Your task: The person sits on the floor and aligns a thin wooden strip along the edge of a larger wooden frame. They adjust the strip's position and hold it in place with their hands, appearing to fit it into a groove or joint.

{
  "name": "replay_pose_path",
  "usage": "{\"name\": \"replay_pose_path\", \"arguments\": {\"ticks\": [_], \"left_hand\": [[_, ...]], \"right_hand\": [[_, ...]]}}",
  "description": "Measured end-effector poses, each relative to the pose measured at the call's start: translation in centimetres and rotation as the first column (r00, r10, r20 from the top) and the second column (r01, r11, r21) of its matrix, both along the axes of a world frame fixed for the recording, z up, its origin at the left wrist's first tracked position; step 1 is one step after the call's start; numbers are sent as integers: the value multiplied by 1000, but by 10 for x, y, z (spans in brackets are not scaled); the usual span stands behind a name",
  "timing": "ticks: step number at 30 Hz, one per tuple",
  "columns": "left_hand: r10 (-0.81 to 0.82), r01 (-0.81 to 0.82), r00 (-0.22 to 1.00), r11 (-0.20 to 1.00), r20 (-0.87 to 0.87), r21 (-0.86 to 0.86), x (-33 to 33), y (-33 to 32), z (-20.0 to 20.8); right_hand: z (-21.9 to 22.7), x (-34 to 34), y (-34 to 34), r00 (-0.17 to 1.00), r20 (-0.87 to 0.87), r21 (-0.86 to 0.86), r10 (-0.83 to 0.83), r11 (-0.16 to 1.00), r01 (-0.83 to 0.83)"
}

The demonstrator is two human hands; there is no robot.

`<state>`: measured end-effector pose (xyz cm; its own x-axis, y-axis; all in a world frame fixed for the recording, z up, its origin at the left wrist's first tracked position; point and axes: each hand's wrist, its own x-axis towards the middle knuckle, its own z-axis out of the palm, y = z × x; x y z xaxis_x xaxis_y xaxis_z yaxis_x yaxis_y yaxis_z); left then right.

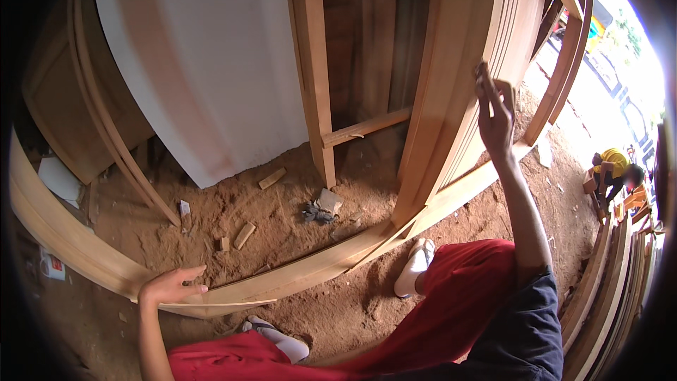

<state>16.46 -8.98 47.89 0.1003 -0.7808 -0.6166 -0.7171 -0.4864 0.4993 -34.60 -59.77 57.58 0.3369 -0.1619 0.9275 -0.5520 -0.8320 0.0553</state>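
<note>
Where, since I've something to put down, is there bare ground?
Mostly bare sand shows between the feet, this side of the long board, and between right forearm and lumber stack. Crowded beyond the board: wood scraps, a dark crumpled thing.

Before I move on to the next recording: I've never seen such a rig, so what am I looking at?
No machine here: just a person's bare hands, seen by a fisheye camera on their head, so straight edges bend. The left hand is open by a long wooden beam; contact is unclear. The right hand is raised near grooved timber; I can't tell whether it holds anything. Wood offcuts lie on sandy ground, and a white panel stands beyond the beam. Another person is at far right.
</note>
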Motion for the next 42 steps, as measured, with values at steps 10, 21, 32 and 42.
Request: {"name": "replay_pose_path", "arguments": {"ticks": [10, 21, 32, 42], "left_hand": [[-4, 4, 999, 1000, 33, 11, -2, 2, 4], [35, -35, 999, 999, 1, 34, -2, 14, 2], [-4, 3, 1000, 1000, 23, 31, -12, -11, 14], [-17, 16, 1000, 999, 20, 33, -9, -22, 7]], "right_hand": [[33, 0, 12, 968, -191, -257, -159, 960, 107], [17, -14, 16, 968, -252, -57, 10, 998, -25], [-16, -34, 29, 747, -663, -61, -59, 998, 24], [30, -14, 4, 947, -299, 66, 115, 993, -99]]}}
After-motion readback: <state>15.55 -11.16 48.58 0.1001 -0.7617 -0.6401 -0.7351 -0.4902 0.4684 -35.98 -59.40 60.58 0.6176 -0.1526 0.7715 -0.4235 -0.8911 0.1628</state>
